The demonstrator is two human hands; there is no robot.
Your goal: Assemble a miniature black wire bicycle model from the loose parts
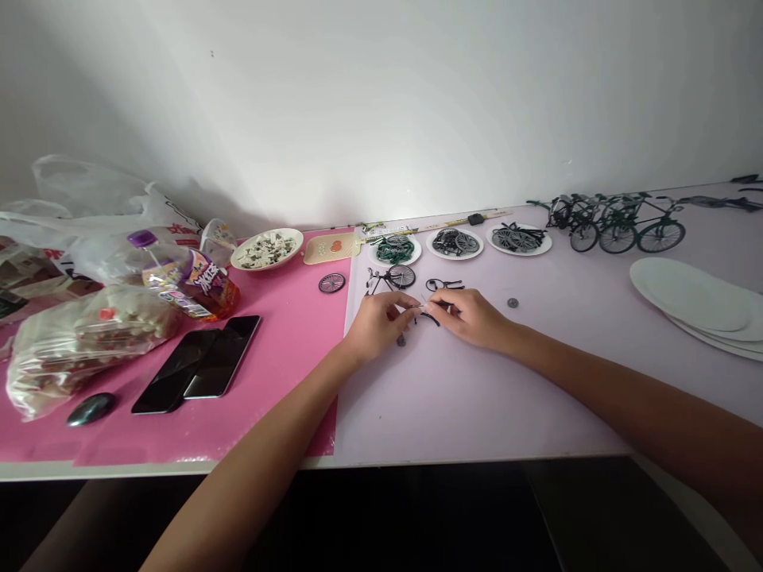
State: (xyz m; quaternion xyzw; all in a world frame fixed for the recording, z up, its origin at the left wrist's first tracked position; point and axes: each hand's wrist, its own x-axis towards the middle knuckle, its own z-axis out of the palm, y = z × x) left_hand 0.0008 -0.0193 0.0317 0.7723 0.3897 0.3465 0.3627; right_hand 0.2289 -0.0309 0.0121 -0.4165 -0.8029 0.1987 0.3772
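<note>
My left hand (381,322) and my right hand (470,314) meet over the pale sheet, their fingertips pinched together on a small thin part that the fingers mostly hide. A curved black strip (430,320) shows just below the fingertips; whether it is held or lies on the table I cannot tell. Behind the left hand is a partly built black model bicycle (377,280) with one wheel (401,276). A black piece with a ring (442,284) lies behind the right hand. One small dark part (401,340) rests by the left hand, and a small grey disc (513,303) lies to the right.
Along the wall stand plates of green parts (396,253), black parts (456,243) and grey parts (518,238). Several finished model bicycles (632,226) stand right. Left are a loose wheel (331,283), a bowl (238,260), two phones (223,357), a drink bottle (184,278) and bags.
</note>
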